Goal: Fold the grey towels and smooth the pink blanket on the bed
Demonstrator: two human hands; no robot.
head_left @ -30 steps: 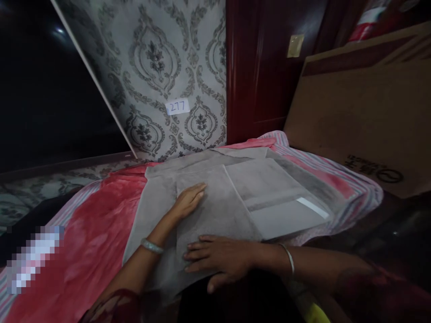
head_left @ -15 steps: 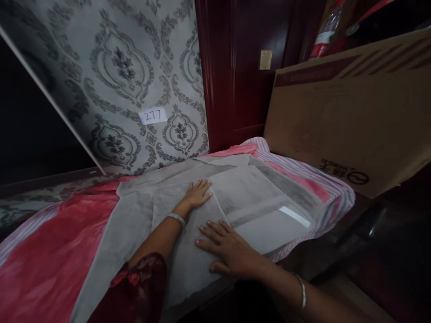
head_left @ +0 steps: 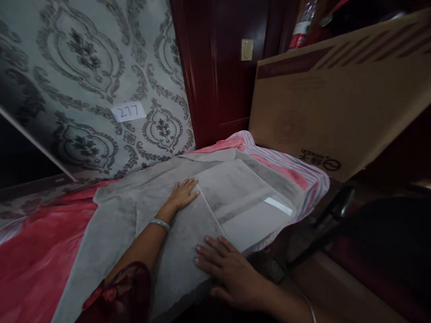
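Palm down, with fingers slightly apart, a person's left hand pressed on a grey cloth beside a patterned wall, while the right hand, its fingers also spread, reached over the near edge; whether its fingertips touched the fabric could not be told. Neither hand was clamped on anything. Soft and short-napped in look, the cloth lay spread on a red blanket, its surface mottled with lighter and darker patches. One broad flap, under the left hand, was folded over toward the right, its straight edge running across a smooth, pale panel. That panel lay flat on the grey fabric, crossed by a darker band and marked near its right-hand corner by a bright white strip. Creases gathered at the cloth's far left corner, and its far side was turned back in a loose fold. Striped edging in pink, white and blue showed beyond the cloth at right. Behind stood a large cardboard box, near a dark red door; a card reading "277" hung on the wallpaper.
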